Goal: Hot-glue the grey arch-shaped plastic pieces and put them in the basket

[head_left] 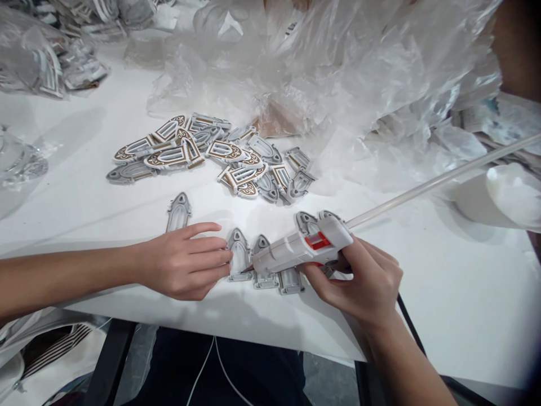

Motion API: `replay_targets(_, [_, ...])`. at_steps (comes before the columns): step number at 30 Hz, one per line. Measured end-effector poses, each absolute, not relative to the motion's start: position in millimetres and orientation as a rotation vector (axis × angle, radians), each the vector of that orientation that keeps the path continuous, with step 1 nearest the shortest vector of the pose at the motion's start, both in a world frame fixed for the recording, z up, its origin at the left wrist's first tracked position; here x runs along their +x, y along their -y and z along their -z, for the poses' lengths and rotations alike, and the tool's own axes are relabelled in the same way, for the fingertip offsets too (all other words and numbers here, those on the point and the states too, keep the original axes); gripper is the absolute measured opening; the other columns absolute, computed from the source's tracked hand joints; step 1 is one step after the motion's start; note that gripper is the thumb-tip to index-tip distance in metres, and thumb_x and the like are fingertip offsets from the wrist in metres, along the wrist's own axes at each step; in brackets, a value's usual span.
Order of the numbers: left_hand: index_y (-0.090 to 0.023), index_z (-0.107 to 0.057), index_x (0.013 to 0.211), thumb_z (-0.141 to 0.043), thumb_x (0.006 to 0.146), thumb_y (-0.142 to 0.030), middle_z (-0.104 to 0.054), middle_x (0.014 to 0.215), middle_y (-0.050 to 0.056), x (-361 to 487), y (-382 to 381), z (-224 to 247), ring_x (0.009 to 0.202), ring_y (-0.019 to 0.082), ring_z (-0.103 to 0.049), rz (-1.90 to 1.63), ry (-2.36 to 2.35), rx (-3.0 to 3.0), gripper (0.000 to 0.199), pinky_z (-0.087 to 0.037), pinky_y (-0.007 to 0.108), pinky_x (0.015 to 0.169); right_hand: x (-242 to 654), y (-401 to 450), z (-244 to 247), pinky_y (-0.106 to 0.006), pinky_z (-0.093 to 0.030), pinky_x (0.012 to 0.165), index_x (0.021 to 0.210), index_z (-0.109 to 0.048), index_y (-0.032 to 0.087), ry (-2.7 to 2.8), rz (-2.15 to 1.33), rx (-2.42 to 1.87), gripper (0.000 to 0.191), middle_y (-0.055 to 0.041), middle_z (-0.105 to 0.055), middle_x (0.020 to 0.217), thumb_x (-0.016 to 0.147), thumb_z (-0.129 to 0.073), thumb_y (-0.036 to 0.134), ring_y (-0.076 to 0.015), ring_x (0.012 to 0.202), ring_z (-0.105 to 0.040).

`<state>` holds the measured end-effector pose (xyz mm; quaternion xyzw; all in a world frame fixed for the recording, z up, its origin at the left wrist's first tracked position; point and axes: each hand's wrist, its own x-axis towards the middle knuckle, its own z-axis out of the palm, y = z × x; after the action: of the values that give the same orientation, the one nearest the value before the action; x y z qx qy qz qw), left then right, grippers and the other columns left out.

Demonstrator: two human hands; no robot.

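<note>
My right hand [363, 276] is wrapped round a white hot glue gun [291, 248] with a red part inside, a long clear glue stick [439, 181] running out of its back. The nozzle points left and meets the lower edge of a grey arched window-shaped piece [239, 255]. At that piece's left side the fingertips of my left hand [190, 262] rest, fingers stretched out. Beside it, partly behind the gun, lie more such pieces, grey side up, in a row. Another grey arched piece [179, 213] lies beyond my left hand, partly covered by it.
Farther back is a heap of arched pieces [173, 153], some showing white and gold faces. Crumpled clear plastic bags [372, 73] cover the back of the white table [84, 220]. A white roll-like object [499, 197] stands at the right. Bagged pieces [38, 62] lie far left.
</note>
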<state>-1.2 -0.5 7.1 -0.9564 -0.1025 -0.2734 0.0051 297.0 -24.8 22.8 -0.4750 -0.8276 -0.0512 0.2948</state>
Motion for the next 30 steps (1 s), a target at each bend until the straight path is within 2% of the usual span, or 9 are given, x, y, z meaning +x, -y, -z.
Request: replay_targets(30, [-0.015, -0.068, 0.090, -0.061, 0.080, -0.017, -0.072, 0.098, 0.003, -1.7, 0.9, -4.7, 0.088, 0.015, -0.066, 0.843, 0.311, -3.008, 0.013, -0.052, 0.038, 0.096, 297.3, 23.7, -26.4, -0.023, -0.027, 0.044, 0.062, -0.040, 0.018, 2.154, 0.172, -1.280, 0.031, 0.0063, -0.033, 0.050, 0.066, -0.070, 0.025, -0.0043, 0.045, -0.028])
